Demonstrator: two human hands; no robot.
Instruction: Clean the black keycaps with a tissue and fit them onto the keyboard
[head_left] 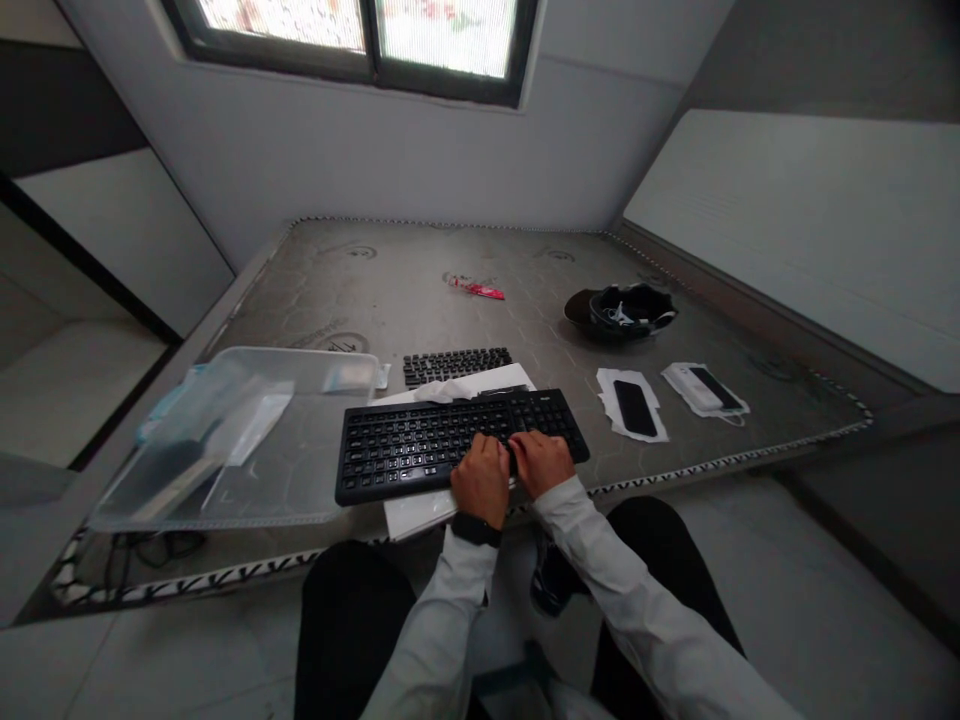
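Observation:
A black keyboard (420, 440) lies slightly tilted across a white flat stack (420, 513) in front of me. My left hand (481, 480), with a dark band at its wrist, is over the keyboard's lower edge, right of its middle. Its fingers are bent and pressed together on the keys. Close beside it, my right hand (541, 462) is closed over the keys near the number pad. Whatever lies between the fingertips is too small and covered to name. Behind the keyboard is a second black set of keys (457, 365), with crumpled white material (442, 391) before it.
A clear plastic tray (315, 505) holding papers stands left on the grey mattress (420, 260). Dark cables (161, 545) lie by it. Rightward are a phone on white cloth (634, 408), another dark-screened device (712, 388) and a dark cap (622, 312). A red wrapper (480, 288) lies farther back.

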